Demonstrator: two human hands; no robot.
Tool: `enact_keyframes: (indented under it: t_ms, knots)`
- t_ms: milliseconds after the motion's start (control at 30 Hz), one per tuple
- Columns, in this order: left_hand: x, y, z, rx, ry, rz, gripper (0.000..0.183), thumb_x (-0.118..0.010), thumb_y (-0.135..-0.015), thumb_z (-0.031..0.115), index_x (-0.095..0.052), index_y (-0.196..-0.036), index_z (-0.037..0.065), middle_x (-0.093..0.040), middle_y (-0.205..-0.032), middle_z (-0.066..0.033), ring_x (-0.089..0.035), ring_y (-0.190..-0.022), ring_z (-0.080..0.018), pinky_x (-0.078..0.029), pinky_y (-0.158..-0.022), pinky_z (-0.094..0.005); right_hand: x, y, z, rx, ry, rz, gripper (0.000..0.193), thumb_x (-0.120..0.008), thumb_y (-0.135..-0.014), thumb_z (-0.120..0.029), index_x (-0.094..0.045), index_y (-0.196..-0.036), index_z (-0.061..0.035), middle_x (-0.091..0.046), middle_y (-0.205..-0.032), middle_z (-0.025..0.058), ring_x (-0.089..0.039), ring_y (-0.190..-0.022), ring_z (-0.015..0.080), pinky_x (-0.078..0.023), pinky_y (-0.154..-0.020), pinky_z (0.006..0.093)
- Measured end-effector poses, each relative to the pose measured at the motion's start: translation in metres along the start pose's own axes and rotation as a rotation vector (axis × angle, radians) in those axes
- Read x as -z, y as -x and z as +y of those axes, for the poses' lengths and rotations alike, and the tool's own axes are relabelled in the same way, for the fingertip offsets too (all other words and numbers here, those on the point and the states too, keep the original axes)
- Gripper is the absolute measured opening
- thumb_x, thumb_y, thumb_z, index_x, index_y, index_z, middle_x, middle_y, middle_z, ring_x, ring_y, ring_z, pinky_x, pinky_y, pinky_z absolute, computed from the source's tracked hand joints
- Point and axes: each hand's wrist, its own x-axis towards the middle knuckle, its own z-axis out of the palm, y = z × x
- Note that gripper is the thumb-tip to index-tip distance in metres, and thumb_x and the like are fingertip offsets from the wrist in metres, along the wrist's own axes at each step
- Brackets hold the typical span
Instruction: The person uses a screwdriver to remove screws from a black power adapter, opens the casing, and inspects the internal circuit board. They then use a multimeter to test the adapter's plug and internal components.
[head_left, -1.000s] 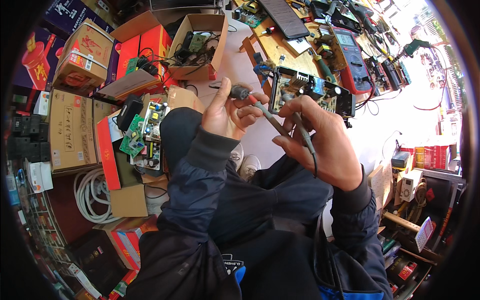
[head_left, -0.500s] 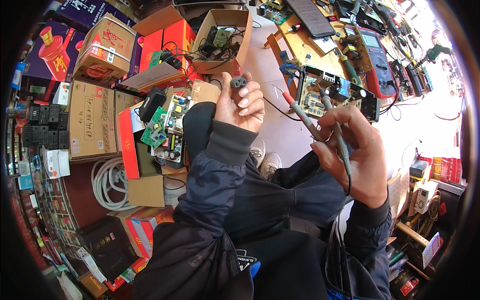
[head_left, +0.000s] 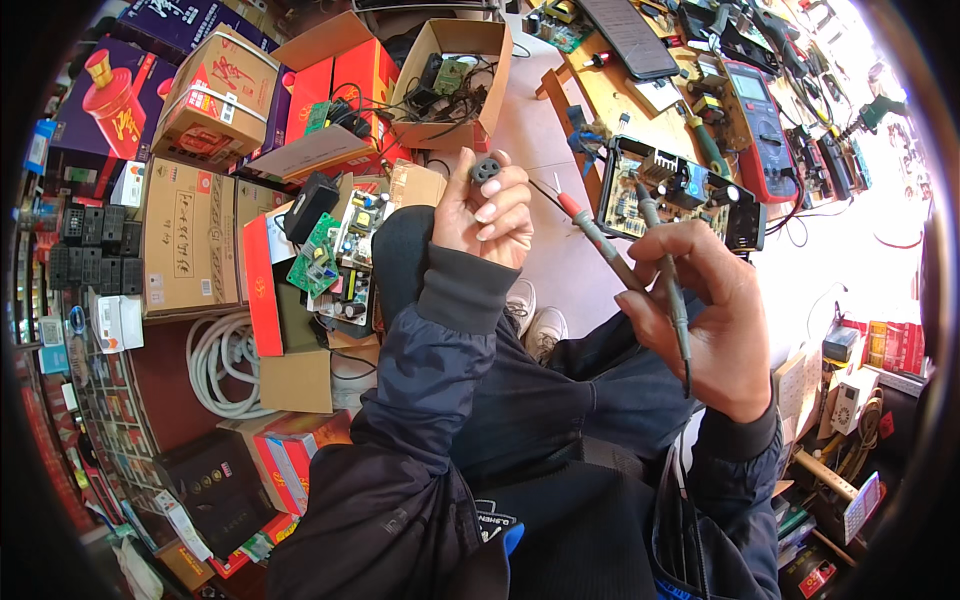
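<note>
My left hand (head_left: 488, 222) is closed around a black cord connector (head_left: 484, 172), its socket face turned up between thumb and fingers. A pair of grey test probes is pinched in my right hand (head_left: 712, 325). One probe (head_left: 603, 242) has a red collar and points toward the connector, its tip a little short of it. The other probe (head_left: 672, 292) leans up toward an open black case (head_left: 745, 222) with a circuit board (head_left: 632, 198) inside; whether its tip touches the board I cannot tell. A dark cord runs between my left hand and the case.
A red and blue multimeter (head_left: 756, 125) lies on the cluttered wooden bench (head_left: 573, 80), near a phone (head_left: 628, 38) and a green-handled screwdriver (head_left: 708, 145). To the left are stacked cartons (head_left: 190, 235), a box of cables (head_left: 455, 130) and loose circuit boards (head_left: 318, 258).
The red-collared probe's tip has moved slightly closer to the connector. My right hand has shifted a little left and down; my left hand keeps its grip.
</note>
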Motion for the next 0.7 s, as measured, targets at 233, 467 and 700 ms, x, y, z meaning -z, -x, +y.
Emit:
enact_keyframes:
  t_ms: [233,467,700]
  knots:
    - [0.001,-0.001,-0.009,-0.012,-0.288,-0.004,0.048,-0.047,-0.112,0.043,-0.064,-0.116,-0.001,-0.056,-0.083,-0.0061,-0.055,-0.062,-0.0127,-0.046,-0.050,-0.0240,-0.006,-0.006,-0.004,-0.006,0.065,-0.063,0.030,-0.081,-0.081,0.000,-0.067,-0.108,-0.0017,-0.065,-0.088,0.0042,-0.059,-0.073,0.0106,-0.048,-0.067,0.0266]
    - [-0.001,0.001,-0.016,-0.103,-0.502,0.097,0.048,-0.048,-0.112,0.045,-0.063,-0.118,0.000,-0.057,-0.084,-0.0058,-0.054,-0.062,-0.0120,-0.044,-0.047,-0.0225,-0.012,-0.010,-0.003,0.004,0.128,-0.023,0.029,-0.082,-0.080,0.000,-0.069,-0.105,-0.0035,-0.063,-0.083,0.0029,-0.055,-0.068,0.0117,-0.045,-0.063,0.0269]
    - [0.003,0.002,-0.017,-0.115,-0.746,0.082,0.048,-0.045,-0.112,0.046,-0.062,-0.120,0.002,-0.067,-0.094,-0.0122,-0.066,-0.070,-0.0205,-0.049,-0.054,-0.0315,-0.003,-0.010,-0.001,0.001,0.187,-0.036,0.025,-0.080,-0.082,0.002,-0.068,-0.103,-0.0030,-0.062,-0.080,0.0022,-0.053,-0.065,0.0091,-0.044,-0.062,0.0262]
